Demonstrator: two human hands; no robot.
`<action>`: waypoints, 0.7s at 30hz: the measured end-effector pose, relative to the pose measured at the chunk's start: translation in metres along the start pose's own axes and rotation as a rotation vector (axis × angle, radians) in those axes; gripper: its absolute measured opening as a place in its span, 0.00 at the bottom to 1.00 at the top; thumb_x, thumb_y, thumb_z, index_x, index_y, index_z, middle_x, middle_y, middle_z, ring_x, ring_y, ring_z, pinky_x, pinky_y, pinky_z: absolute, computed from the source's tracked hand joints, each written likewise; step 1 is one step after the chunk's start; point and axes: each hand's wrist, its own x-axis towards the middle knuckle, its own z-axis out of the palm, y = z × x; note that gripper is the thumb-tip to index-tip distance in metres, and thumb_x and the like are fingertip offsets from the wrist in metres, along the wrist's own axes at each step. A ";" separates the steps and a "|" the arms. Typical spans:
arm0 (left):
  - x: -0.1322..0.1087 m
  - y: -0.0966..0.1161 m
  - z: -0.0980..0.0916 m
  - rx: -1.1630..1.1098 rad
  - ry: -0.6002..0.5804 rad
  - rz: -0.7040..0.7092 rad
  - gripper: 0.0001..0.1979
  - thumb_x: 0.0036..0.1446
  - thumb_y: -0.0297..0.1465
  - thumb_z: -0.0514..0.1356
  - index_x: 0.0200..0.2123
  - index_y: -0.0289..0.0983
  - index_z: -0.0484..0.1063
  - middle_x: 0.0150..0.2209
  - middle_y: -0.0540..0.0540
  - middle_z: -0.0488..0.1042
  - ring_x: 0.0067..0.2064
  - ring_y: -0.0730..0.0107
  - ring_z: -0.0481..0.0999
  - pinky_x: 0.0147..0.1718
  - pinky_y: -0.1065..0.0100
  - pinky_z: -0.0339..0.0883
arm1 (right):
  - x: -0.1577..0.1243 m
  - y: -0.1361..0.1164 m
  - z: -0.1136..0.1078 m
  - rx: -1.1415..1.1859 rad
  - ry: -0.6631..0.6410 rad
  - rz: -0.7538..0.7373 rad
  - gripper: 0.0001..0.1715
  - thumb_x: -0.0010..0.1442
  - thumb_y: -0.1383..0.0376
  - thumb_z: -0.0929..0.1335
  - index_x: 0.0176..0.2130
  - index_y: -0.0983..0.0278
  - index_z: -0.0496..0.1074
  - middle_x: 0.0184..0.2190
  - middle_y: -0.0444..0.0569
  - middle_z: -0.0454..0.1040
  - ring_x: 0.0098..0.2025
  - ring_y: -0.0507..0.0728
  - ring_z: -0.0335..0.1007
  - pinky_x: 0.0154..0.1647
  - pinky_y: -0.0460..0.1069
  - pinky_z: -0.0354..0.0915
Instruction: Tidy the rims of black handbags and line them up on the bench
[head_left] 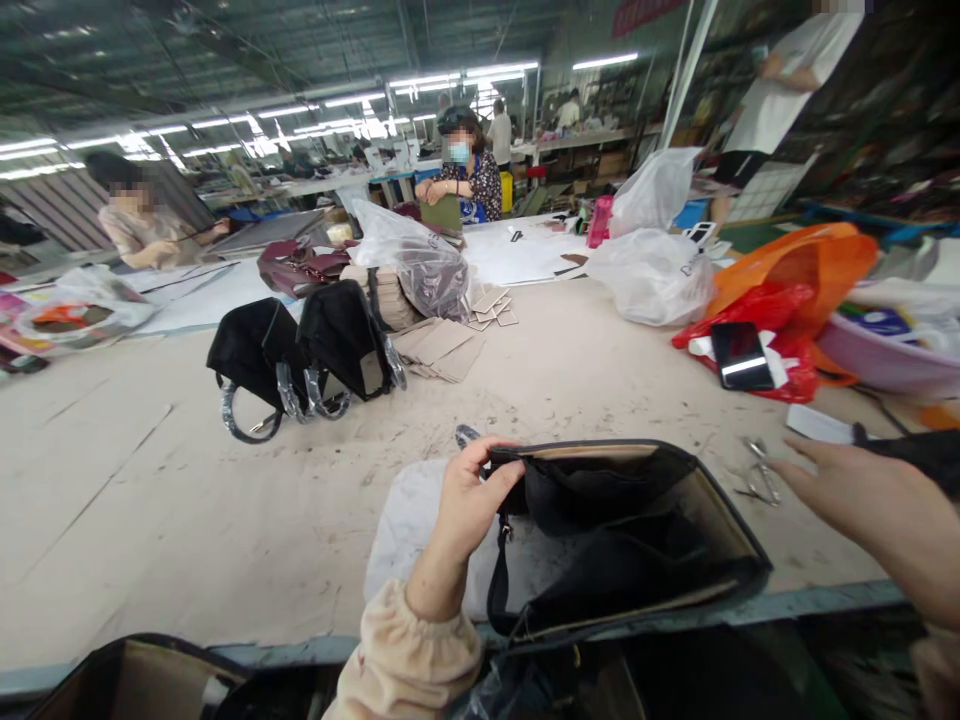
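Note:
An open black handbag lies at the near edge of the worktable, its mouth facing me and its tan-edged lining showing. My left hand is closed on the bag's left rim, thumb inside the opening. My right hand hovers to the right of the bag with its fingers stretched out flat and nothing in it, close to small metal scissors lying on the table.
Two finished black bags stand at mid-left beside cardboard pieces. Plastic sacks, red and orange bags with a phone, and a basin sit right. Two people work at the far side, and others stand farther back.

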 end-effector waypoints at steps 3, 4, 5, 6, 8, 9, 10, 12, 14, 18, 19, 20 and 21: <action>-0.001 -0.003 0.006 0.020 0.071 0.016 0.08 0.49 0.32 0.64 0.33 0.37 0.76 0.32 0.49 0.76 0.34 0.70 0.73 0.37 0.71 0.66 | -0.020 -0.050 -0.054 0.227 0.121 -0.071 0.22 0.58 0.51 0.65 0.44 0.62 0.75 0.37 0.52 0.79 0.32 0.55 0.75 0.33 0.46 0.66; -0.002 -0.003 0.007 0.017 0.094 0.017 0.08 0.48 0.32 0.65 0.34 0.37 0.76 0.32 0.49 0.76 0.34 0.71 0.73 0.37 0.71 0.66 | -0.032 -0.072 -0.070 0.328 0.183 -0.156 0.23 0.58 0.49 0.65 0.46 0.60 0.73 0.38 0.49 0.78 0.34 0.54 0.75 0.36 0.46 0.67; -0.003 -0.003 0.009 0.011 0.113 0.016 0.08 0.48 0.33 0.65 0.34 0.37 0.76 0.32 0.49 0.76 0.34 0.71 0.73 0.36 0.71 0.67 | -0.045 -0.096 -0.083 0.370 0.207 -0.229 0.23 0.57 0.48 0.66 0.46 0.58 0.72 0.38 0.47 0.78 0.35 0.54 0.75 0.37 0.46 0.67; -0.004 -0.003 0.010 0.004 0.126 0.012 0.08 0.48 0.33 0.65 0.34 0.38 0.76 0.32 0.49 0.76 0.34 0.71 0.73 0.36 0.70 0.67 | -0.057 -0.120 -0.093 0.386 0.198 -0.289 0.23 0.57 0.49 0.66 0.47 0.58 0.70 0.39 0.47 0.77 0.36 0.55 0.74 0.38 0.47 0.68; -0.007 -0.001 0.013 -0.008 0.141 0.000 0.09 0.48 0.34 0.65 0.33 0.38 0.76 0.31 0.50 0.76 0.33 0.71 0.73 0.35 0.70 0.67 | -0.073 -0.164 -0.104 0.375 0.040 -0.421 0.24 0.56 0.50 0.67 0.47 0.61 0.68 0.39 0.50 0.76 0.38 0.57 0.74 0.37 0.50 0.68; -0.009 0.001 0.014 -0.012 0.144 -0.007 0.09 0.48 0.34 0.65 0.33 0.38 0.75 0.30 0.50 0.76 0.32 0.71 0.73 0.35 0.71 0.67 | -0.075 -0.182 -0.106 0.349 -0.025 -0.432 0.24 0.55 0.51 0.69 0.46 0.62 0.68 0.37 0.51 0.76 0.38 0.59 0.73 0.36 0.51 0.69; -0.010 0.003 0.014 -0.016 0.149 -0.012 0.08 0.48 0.35 0.65 0.32 0.38 0.75 0.30 0.50 0.76 0.32 0.71 0.73 0.34 0.71 0.67 | -0.074 -0.197 -0.106 0.313 -0.101 -0.426 0.23 0.54 0.53 0.69 0.44 0.63 0.68 0.36 0.51 0.76 0.38 0.60 0.73 0.35 0.52 0.69; -0.012 0.006 0.016 -0.022 0.153 -0.015 0.08 0.48 0.35 0.65 0.32 0.37 0.75 0.30 0.50 0.76 0.32 0.72 0.73 0.34 0.71 0.67 | -0.065 -0.216 -0.105 0.243 -0.203 -0.386 0.20 0.52 0.54 0.70 0.40 0.63 0.68 0.33 0.52 0.75 0.36 0.61 0.73 0.33 0.53 0.68; -0.012 0.008 0.017 -0.021 0.162 -0.007 0.08 0.48 0.34 0.65 0.32 0.37 0.74 0.30 0.50 0.76 0.32 0.72 0.73 0.34 0.72 0.66 | -0.053 -0.224 -0.103 0.169 -0.252 -0.366 0.19 0.51 0.54 0.71 0.38 0.63 0.68 0.31 0.52 0.74 0.34 0.62 0.73 0.31 0.53 0.67; -0.009 0.006 0.020 0.000 0.187 0.027 0.07 0.48 0.34 0.65 0.30 0.37 0.74 0.28 0.51 0.74 0.32 0.73 0.71 0.34 0.72 0.65 | -0.034 -0.228 -0.095 0.064 -0.299 -0.406 0.19 0.49 0.55 0.72 0.36 0.66 0.71 0.31 0.54 0.74 0.35 0.63 0.72 0.33 0.53 0.66; -0.008 0.004 0.020 -0.001 0.191 0.028 0.07 0.48 0.34 0.65 0.30 0.37 0.74 0.28 0.51 0.74 0.32 0.73 0.71 0.34 0.72 0.65 | -0.031 -0.228 -0.092 0.050 -0.307 -0.420 0.17 0.50 0.57 0.72 0.36 0.66 0.71 0.32 0.55 0.74 0.36 0.63 0.72 0.34 0.53 0.66; -0.007 0.003 0.021 -0.003 0.194 0.025 0.08 0.48 0.34 0.65 0.30 0.37 0.74 0.28 0.52 0.74 0.31 0.74 0.71 0.34 0.72 0.65 | -0.028 -0.228 -0.089 0.042 -0.310 -0.439 0.13 0.52 0.59 0.70 0.35 0.66 0.72 0.32 0.55 0.74 0.37 0.63 0.72 0.35 0.53 0.65; -0.006 0.002 0.021 -0.005 0.194 0.020 0.08 0.48 0.35 0.65 0.30 0.37 0.74 0.28 0.52 0.73 0.31 0.74 0.71 0.34 0.72 0.65 | -0.026 -0.228 -0.086 0.036 -0.310 -0.464 0.09 0.54 0.62 0.69 0.35 0.65 0.73 0.33 0.54 0.75 0.38 0.62 0.72 0.35 0.53 0.64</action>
